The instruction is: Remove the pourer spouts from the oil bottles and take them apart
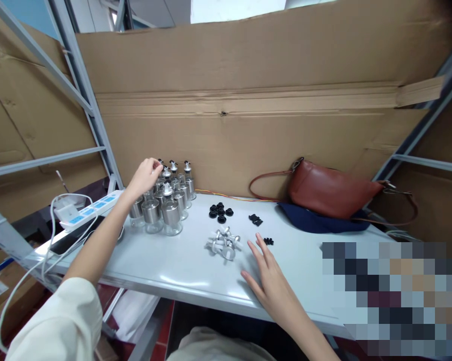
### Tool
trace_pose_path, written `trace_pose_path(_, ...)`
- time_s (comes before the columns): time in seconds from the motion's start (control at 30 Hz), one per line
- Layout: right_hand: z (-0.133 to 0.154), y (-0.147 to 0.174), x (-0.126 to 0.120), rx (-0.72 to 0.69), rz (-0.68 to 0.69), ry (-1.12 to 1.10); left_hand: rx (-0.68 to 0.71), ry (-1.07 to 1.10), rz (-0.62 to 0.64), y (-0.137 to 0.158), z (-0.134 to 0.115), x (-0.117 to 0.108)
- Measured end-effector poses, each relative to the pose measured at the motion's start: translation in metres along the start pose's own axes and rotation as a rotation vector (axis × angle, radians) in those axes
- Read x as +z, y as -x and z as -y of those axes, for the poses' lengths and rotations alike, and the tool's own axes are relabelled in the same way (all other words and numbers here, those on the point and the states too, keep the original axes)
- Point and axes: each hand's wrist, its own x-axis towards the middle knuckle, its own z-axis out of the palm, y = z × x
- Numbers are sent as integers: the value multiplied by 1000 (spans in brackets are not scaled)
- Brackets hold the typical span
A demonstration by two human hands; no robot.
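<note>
My left hand (148, 173) reaches over the bottles at the back left, fingers pinched together at a black-tipped pour spout (160, 161). Its fingertips partly cover that spout. Below it stand several upright glass bottles with steel sleeves (171, 215); some carry silver spouts with black tips, like the rear one (187, 166). My right hand (273, 283) is open and empty above the table's front, fingers spread. Nearest to it lies a pile of silver and clear spout parts (224, 244). Small black pieces (268, 241) lie just beyond its fingertips.
Black round stoppers (220, 210) and black caps (255, 219) lie mid-table (195, 265). A brown bag (331, 193) rests on dark blue cloth (308, 220) at the right. A power strip (90, 213) with white cables stands left. Cardboard (248, 140) walls the back; a pixelated patch covers the lower right.
</note>
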Motion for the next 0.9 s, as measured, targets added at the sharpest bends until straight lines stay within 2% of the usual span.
trace_pose_path(0.1,0,-1,-1,-3,-3,16,-26,2,202,-31,13,3)
trace_pose_path(0.2,0,1,-1,-4,-64,26,33,16,295,-49,18,14)
trace_pose_path(0.37,-1,1,-3,-26,-135,-6,93,31,263,-54,22,28)
trace_pose_path(0.47,2,-16,-13,-132,-109,-15,116,52,203,-52,22,26)
trace_pose_path(0.57,16,-49,-31,-267,-78,1,126,75,83,-52,19,15)
trace_pose_path(0.67,36,-84,-47,-336,-80,-54,97,93,-76,-59,15,-7)
trace_pose_path(0.73,48,-105,-51,-347,-111,-144,86,159,-250,-65,13,-29)
trace_pose_path(0.8,58,-124,-45,-329,-109,-269,137,312,-512,-68,9,-53)
trace_pose_path(0.9,73,-147,-23,-230,41,-417,278,501,-819,-56,-7,-87)
